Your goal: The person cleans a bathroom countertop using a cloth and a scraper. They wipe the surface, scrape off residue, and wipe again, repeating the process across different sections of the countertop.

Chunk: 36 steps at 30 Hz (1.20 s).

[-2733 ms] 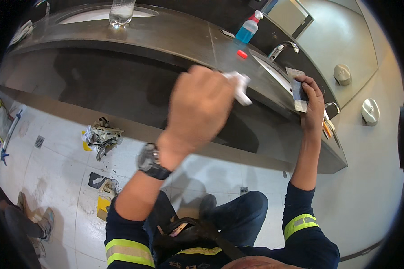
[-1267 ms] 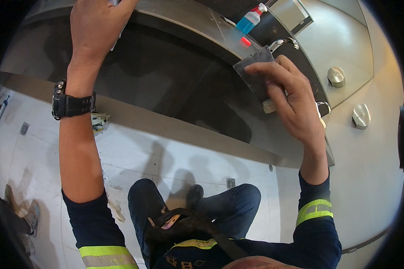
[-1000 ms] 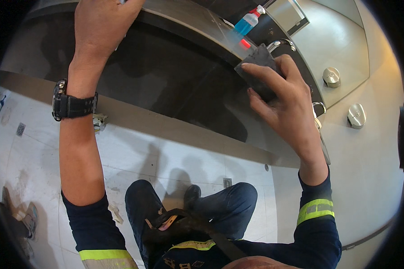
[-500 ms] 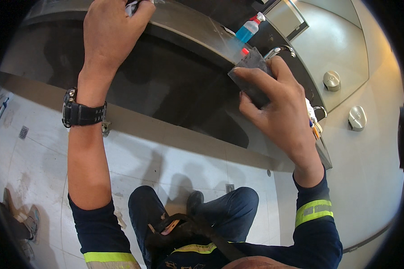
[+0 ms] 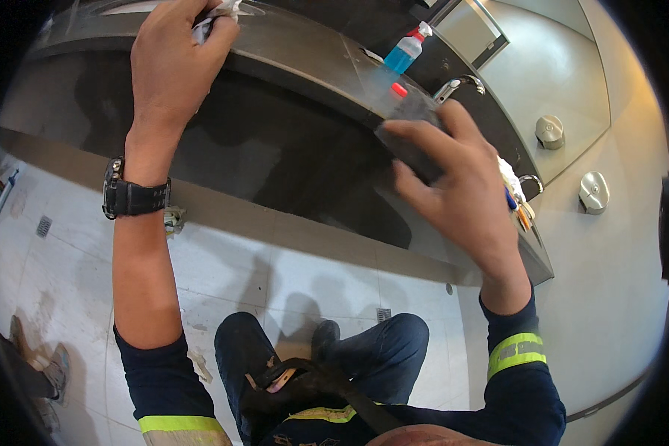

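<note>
- The left hand [image 5: 172, 63] is raised to the upper edge of the view, fingers closed on a crumpled white cloth [image 5: 214, 13] that pokes out between thumb and fingers at the front edge of the dark surface [image 5: 297, 56].
- A black wristwatch [image 5: 132, 198] sits on the left wrist, below a bare forearm and a dark sleeve with a yellow reflective band.
- The right hand [image 5: 461, 186] is further right and lower, well apart from the left, fingers spread and curled around a dark flat rectangular pad [image 5: 409, 137], pressed against the surface's front edge.
- Just behind the pad a small red cap [image 5: 399, 89] shows; what it belongs to I cannot tell.
- A spray bottle [image 5: 407, 50] with blue liquid and a white trigger head stands on the surface beyond the right hand.
- A chrome tap [image 5: 457, 85] rises just right of the bottle, near the right fingertips.
- Two round metal fittings [image 5: 550, 130] are fixed on the pale wall to the right.
- Below the surface lies a tiled floor [image 5: 223, 275] with small drain grates, and the person's blue-trousered knees [image 5: 379, 349] rest above it.
</note>
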Each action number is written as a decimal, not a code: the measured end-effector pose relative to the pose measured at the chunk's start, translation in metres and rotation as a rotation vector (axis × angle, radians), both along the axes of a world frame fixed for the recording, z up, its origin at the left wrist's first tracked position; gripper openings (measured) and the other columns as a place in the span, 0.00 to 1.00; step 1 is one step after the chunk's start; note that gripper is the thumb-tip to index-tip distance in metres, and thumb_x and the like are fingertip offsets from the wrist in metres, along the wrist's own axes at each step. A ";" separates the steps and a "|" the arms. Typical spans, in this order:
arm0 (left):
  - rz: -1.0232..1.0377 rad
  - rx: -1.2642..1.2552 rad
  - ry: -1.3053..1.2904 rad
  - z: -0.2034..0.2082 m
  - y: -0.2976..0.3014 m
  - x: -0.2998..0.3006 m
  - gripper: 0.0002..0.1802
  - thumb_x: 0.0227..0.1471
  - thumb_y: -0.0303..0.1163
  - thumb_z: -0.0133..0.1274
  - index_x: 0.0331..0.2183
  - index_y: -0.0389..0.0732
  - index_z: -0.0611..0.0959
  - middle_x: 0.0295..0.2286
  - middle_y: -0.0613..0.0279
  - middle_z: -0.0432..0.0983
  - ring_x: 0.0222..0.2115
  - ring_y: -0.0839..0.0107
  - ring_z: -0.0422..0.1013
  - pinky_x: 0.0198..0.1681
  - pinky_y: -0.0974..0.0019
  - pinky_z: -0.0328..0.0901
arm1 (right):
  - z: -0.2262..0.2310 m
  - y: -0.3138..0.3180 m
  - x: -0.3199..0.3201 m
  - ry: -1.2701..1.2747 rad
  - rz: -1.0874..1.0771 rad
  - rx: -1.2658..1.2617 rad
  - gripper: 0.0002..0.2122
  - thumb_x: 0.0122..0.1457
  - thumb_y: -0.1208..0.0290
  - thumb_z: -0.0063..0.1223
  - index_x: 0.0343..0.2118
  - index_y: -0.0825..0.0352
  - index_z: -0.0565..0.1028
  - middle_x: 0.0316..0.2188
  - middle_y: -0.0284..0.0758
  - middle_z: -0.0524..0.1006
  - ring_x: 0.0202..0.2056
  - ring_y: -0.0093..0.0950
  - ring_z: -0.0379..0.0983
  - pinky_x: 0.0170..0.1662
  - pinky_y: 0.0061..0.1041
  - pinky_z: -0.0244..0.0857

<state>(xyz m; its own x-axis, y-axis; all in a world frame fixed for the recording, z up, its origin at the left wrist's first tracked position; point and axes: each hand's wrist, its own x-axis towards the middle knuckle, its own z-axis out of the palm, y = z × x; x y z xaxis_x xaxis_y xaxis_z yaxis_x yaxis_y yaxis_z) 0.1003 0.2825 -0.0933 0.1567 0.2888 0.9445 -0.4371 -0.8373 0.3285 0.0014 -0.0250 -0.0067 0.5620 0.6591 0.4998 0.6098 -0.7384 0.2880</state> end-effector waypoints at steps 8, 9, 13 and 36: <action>-0.332 0.187 -0.247 -0.004 -0.080 -0.040 0.14 0.44 0.26 0.65 0.38 0.44 0.85 0.31 0.65 0.79 0.34 0.62 0.72 0.38 0.59 0.64 | 0.000 -0.150 0.064 -0.167 -0.085 0.530 0.17 0.53 0.72 0.64 0.48 0.64 0.83 0.35 0.35 0.74 0.37 0.29 0.71 0.44 0.26 0.65; -0.322 0.259 -0.206 -0.007 -0.096 -0.047 0.13 0.45 0.26 0.65 0.37 0.44 0.85 0.31 0.66 0.78 0.35 0.64 0.72 0.38 0.60 0.64 | -0.002 -0.143 0.069 -0.154 -0.084 0.536 0.17 0.53 0.72 0.64 0.48 0.64 0.83 0.35 0.35 0.74 0.38 0.29 0.71 0.45 0.26 0.65; -0.354 0.238 -0.077 -0.021 -0.152 -0.050 0.19 0.40 0.22 0.64 0.39 0.43 0.87 0.32 0.62 0.80 0.38 0.59 0.73 0.42 0.56 0.65 | -0.007 -0.125 0.076 -0.120 -0.087 0.561 0.17 0.54 0.70 0.63 0.48 0.64 0.82 0.36 0.36 0.75 0.38 0.29 0.71 0.46 0.27 0.65; -0.173 -0.140 -0.180 -0.040 -0.142 -0.039 0.18 0.43 0.23 0.67 0.40 0.42 0.86 0.33 0.61 0.79 0.37 0.59 0.72 0.41 0.56 0.66 | -0.004 -0.134 0.069 -0.041 -0.163 0.543 0.18 0.53 0.71 0.63 0.49 0.63 0.82 0.37 0.36 0.77 0.39 0.28 0.72 0.47 0.26 0.65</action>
<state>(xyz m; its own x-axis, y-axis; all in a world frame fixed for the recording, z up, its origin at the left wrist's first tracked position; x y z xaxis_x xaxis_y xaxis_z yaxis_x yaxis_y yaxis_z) 0.0610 0.1406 -0.1334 0.0481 0.4024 0.9142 -0.6312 -0.6971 0.3401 0.0703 -0.1587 -0.0106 0.6077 0.2081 0.7664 0.4722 -0.8706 -0.1380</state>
